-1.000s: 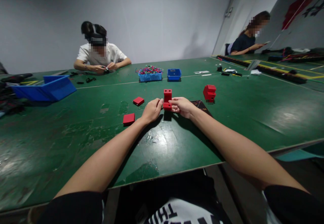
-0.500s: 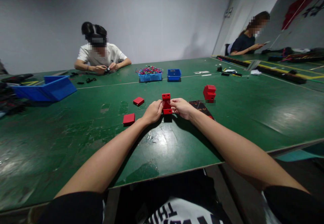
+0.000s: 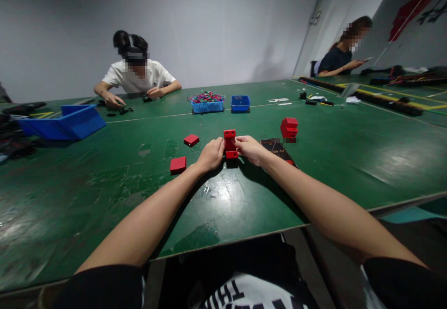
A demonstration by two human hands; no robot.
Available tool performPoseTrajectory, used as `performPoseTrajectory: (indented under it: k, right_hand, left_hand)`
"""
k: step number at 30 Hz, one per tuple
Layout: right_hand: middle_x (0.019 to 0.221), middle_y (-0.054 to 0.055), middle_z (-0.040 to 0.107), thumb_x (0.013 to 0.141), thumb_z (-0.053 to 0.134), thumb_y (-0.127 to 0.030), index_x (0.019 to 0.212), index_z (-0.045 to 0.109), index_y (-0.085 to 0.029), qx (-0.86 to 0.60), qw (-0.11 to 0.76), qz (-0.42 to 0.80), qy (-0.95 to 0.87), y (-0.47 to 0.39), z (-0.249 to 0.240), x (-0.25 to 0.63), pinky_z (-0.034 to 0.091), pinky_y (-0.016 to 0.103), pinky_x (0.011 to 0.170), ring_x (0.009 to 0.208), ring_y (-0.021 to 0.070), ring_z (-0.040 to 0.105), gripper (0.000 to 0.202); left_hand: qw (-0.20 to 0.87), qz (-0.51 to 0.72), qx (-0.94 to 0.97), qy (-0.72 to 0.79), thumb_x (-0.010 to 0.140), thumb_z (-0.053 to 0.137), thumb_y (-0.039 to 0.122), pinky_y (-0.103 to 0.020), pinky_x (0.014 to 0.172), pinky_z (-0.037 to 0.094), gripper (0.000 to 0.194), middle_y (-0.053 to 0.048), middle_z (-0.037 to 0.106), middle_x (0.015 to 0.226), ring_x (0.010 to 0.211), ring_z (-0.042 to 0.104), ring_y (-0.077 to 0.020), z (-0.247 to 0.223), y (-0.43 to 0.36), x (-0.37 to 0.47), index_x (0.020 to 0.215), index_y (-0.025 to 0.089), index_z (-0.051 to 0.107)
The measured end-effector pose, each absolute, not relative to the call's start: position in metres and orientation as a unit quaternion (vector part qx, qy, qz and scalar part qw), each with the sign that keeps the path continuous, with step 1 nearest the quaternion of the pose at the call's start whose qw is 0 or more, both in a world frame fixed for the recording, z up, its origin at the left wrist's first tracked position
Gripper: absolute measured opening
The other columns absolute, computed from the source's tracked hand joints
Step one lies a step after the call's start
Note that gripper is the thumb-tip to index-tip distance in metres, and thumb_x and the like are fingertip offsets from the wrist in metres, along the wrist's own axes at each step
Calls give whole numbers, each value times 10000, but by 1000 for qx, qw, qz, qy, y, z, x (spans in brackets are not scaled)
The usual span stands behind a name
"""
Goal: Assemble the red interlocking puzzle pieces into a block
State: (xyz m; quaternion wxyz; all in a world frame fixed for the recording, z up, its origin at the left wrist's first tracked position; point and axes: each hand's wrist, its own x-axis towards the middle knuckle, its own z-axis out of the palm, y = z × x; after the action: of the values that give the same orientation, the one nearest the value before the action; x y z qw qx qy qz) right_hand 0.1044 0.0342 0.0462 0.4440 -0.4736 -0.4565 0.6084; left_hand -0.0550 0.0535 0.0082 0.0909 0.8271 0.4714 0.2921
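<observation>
Between my two hands stands a red block [image 3: 229,143] with small holes at its top and bottom ends. The fingers of my left hand [image 3: 213,154] press against its left side, and my right hand [image 3: 248,149] grips its right side. To the left, two flat red pieces lie apart on the green table: one farther back [image 3: 192,140] and one nearer me [image 3: 178,165]. A bulkier red part [image 3: 289,127] rests to the right, behind a phone [image 3: 277,151] that shows digits and is partly hidden by my right forearm.
A blue tray of coloured wires [image 3: 208,107] and a small blue bin [image 3: 240,104] stand farther back on the table [image 3: 223,225]. At the left is a large blue bin [image 3: 70,125]. One person [image 3: 139,76] sits across, another [image 3: 335,61] at the back right.
My hands and the red block have hardly moved. The person across has moved one hand away from the other, towards small black parts on the table.
</observation>
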Motion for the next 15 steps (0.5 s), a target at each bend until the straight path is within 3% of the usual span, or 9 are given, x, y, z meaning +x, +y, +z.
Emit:
performPoseTrajectory:
  k: [15]
  right_hand:
    - [492, -26, 582, 861, 599, -61, 618, 612, -147, -487, 433, 578, -491, 39, 40, 103, 441, 173, 521, 458, 76, 505, 258]
  left_hand:
    - [78, 276, 830, 478, 1029, 256, 306, -345, 744, 437, 298, -75, 625, 840, 792, 586, -224, 7, 55, -55, 851, 213, 477]
